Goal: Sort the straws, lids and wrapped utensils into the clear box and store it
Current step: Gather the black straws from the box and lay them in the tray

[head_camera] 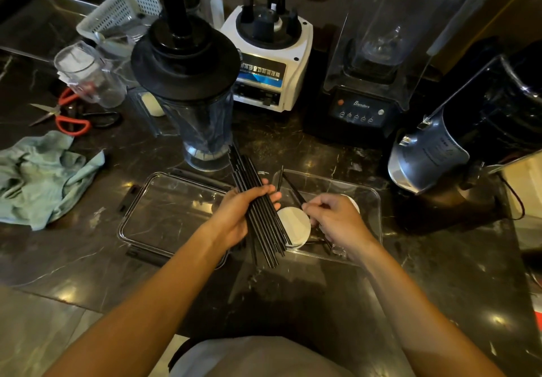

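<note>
My left hand [239,215] grips a thick bundle of black straws [264,218], held slanted above the counter at the left edge of the clear box [372,197]. Inside that box my right hand [334,215] pinches one or two more black straws [293,190] that stick up toward the far rim. White round lids [294,227] lie in the box, one partly hidden under my right hand. A clear wrapped item [337,250] lies below my right wrist. The box's clear cover [164,215] with black clips lies flat to the left.
A blender jug with a black lid [190,89] stands just behind the box. Behind it are a white blender base [269,59], a black blender [369,89] and a tilted dark machine [457,142]. A green cloth [44,177], red scissors [67,115], a clear cup [88,74] and a white basket [120,15] lie left.
</note>
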Demonstrator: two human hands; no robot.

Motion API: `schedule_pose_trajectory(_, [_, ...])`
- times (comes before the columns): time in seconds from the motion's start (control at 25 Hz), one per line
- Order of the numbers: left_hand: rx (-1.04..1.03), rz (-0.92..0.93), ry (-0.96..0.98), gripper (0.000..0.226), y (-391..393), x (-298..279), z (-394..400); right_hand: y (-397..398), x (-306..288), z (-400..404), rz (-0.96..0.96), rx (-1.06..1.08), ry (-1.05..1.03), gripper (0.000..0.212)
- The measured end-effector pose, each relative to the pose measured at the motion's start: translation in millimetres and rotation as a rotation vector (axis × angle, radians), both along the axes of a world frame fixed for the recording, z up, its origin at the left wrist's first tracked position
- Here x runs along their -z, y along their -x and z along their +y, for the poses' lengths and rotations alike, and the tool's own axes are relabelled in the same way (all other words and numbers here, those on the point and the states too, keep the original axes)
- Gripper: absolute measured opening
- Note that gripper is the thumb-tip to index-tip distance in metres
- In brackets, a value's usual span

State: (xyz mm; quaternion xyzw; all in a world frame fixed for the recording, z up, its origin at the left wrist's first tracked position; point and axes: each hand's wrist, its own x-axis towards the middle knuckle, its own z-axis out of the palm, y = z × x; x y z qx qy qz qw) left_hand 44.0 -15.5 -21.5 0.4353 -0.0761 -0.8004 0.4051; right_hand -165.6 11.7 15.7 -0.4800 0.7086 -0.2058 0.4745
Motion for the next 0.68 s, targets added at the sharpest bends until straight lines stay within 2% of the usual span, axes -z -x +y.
schedule_pose_trajectory(0.24, [0.033, -0.032, 0.014, 0.037, 17, -5, 0, -23, -1, 10, -0.124, 0.089, 0.060, 0.022])
schedule_pose_trajectory(0.32, [0.089, -0.054, 0.045, 0.041, 17, -7, -1, -18, -1, 16, -0.178, 0.055, 0.098, 0.020])
schedule_pose_trajectory(0.52, [0.082, 0.023, 0.024, 0.046, 19, -4, 0, -17, 7, 18, -0.089, -0.071, 0.155, 0.019])
schedule_pose_trajectory(0.68, [0.043, 0.115, 0.024, 0.034, 15, -2, -1, -23, 10, 16, -0.016, -0.156, 0.177, 0.019])
